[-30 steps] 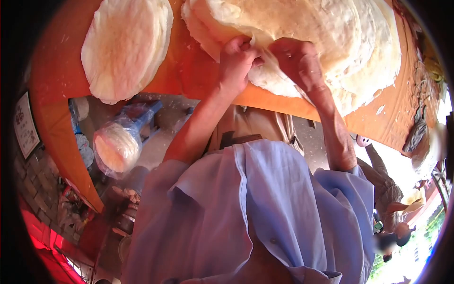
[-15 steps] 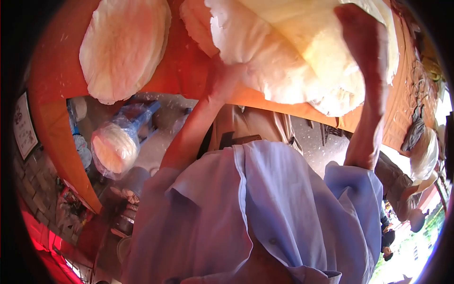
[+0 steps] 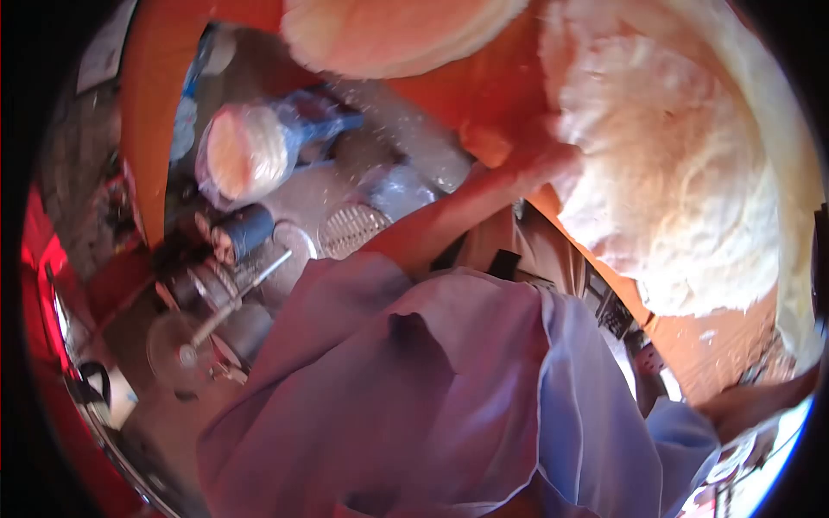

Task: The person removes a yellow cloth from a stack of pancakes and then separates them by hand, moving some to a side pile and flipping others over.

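A large, pale sheet of flatbread [image 3: 665,173] with wavy edges fills the upper right of the head view, and more thin sheets fold around its far right side. My left hand [image 3: 557,164] is at its left edge, seemingly pinching it; the fingers are blurred and partly lost against the bread. At the far right my right forearm [image 3: 756,407] runs out of the picture, so that hand is out of sight. Left of the sheet, a round stack of flatbread [image 3: 397,34] lies on the orange-covered table [image 3: 509,78], cut off by the top edge.
Below the table's left side, a plastic-wrapped stack of flatbreads [image 3: 246,155] rests by a blue stool [image 3: 324,121]. A round, slotted basket-like thing [image 3: 354,226] and a standing fan [image 3: 186,350] are on the lower left. The orange table edge [image 3: 596,250] runs close to my body.
The view has swung, so the table and breads sit further right and more of the floor shows at left. My right hand has gone out of view; my left stays at the bread's edge.
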A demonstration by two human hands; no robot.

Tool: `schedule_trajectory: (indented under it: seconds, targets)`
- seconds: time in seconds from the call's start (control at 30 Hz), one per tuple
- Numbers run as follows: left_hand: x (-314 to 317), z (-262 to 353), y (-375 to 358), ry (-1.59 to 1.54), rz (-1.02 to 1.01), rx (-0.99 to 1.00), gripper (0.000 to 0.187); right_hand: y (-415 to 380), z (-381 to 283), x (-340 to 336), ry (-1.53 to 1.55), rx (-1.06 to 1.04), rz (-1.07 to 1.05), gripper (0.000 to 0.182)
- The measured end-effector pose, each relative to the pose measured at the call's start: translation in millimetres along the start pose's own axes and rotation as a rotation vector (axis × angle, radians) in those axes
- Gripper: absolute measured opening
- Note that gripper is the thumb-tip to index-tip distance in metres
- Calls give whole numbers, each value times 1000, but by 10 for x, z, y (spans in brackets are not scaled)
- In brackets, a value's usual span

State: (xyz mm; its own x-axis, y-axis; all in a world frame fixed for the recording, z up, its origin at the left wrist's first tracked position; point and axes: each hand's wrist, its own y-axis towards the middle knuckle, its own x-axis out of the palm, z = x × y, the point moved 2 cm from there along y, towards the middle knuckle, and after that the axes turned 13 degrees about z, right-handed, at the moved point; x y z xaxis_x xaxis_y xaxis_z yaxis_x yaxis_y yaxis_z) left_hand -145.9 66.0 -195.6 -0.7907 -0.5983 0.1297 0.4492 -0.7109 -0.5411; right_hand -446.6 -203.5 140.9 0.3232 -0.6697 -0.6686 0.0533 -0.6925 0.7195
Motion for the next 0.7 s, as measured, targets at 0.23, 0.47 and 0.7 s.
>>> schedule_trajectory:
  seconds: [0.23,0.47,0.7]
  targets:
    - [-21,363,-399,-484,105,-105,19,-1621,-925,124,430,-337,-498,20]
    - [-148,286,-716,-379,73,-77,22,-2814,-1584,591,633,-341,-719,6]
    - [-159,33,-659,-382,-83,-52,40,-3275,-1681,521,612,-397,-861,7]
